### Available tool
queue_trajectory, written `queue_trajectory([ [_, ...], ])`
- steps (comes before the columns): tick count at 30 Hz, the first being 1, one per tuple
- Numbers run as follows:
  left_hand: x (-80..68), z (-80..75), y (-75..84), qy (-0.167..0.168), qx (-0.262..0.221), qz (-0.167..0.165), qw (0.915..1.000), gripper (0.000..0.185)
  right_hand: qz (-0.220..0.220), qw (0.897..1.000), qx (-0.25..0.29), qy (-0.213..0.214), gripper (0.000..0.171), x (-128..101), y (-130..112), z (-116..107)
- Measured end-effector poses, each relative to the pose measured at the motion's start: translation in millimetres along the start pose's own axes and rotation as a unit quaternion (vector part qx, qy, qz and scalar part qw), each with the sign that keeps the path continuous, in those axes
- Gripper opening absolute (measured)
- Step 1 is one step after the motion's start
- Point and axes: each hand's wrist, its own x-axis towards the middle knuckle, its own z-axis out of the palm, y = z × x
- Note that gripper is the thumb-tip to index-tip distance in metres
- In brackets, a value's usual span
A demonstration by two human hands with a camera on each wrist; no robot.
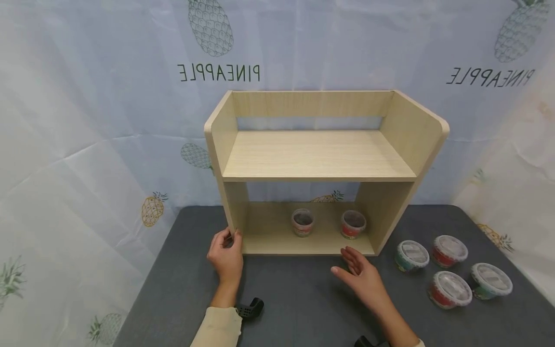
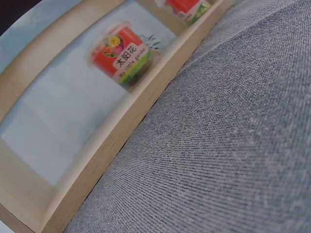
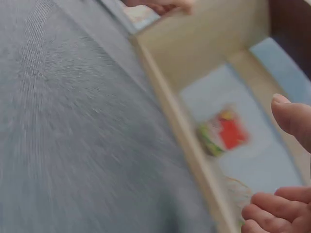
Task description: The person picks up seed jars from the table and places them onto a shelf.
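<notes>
We find a wooden shelf [image 1: 321, 154] standing on a dark grey table [image 1: 295, 301], and we take it as our landmark. At the foot of its left side panel [image 1: 236, 205], the left hand [image 1: 227, 258] grips the front edge, thumb on the inner side and fingers on the outer. Just in front of the shelf's lower board [image 1: 266, 239], towards its right end, we record the right hand [image 1: 363, 280] with thumb and fingers apart, gently bent and grasping nothing.

On that board we count two red-labelled cups, both upright: a middle cup [image 1: 302, 226] and a right-hand cup [image 1: 352, 226], the latter nearer the right side panel. To the right of the shelf, on the table, we note four lidded cups: two green [image 1: 406, 262] and two red [image 1: 444, 298]. Behind the shelf hangs a pineapple-print cloth [image 1: 130, 96].
</notes>
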Motion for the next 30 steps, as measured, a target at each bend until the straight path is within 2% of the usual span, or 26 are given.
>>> queue_trajectory([
  [4, 1.9, 1.9, 0.3, 0.003, 0.001, 0.002, 1.0000, 0.012, -0.043, 0.997, -0.014, 0.056, 0.072, -18.3, -3.8, -29.3],
  [8, 3.0, 3.9, 0.4, 0.004, -0.002, 0.006, 1.0000, 0.012, -0.076, 0.985, -0.049, 0.145, 0.065, -34.3, -9.1, -60.4],
  [12, 2.7, 5.0, 0.3, -0.001, -0.006, 0.008, 1.0000, 0.012, -0.060, 0.960, -0.067, 0.266, 0.062, -48.0, -8.1, -89.6],
  [15, 2.5, 5.1, -0.2, -0.002, -0.006, 0.008, 0.9999, 0.012, -0.021, 0.934, -0.066, 0.349, 0.060, -56.6, -1.8, -108.4],
  [17, 2.3, 4.9, -0.9, -0.001, -0.005, 0.007, 1.0000, 0.013, 0.014, 0.922, -0.060, 0.383, 0.059, -61.5, 3.9, -120.5],
  [20, 1.6, 4.5, -2.2, -0.002, -0.008, 0.003, 1.0000, 0.013, 0.057, 0.908, -0.061, 0.410, 0.060, -67.6, 14.7, -134.8],
  [22, 0.9, 4.1, -3.1, -0.002, -0.008, 0.001, 1.0000, 0.013, 0.090, 0.905, -0.058, 0.412, 0.062, -70.3, 21.3, -141.9],
  [30, -1.3, 3.6, -5.1, -0.002, -0.004, -0.002, 1.0000, 0.013, 0.174, 0.908, -0.084, 0.370, 0.074, -69.8, 43.2, -154.1],
])
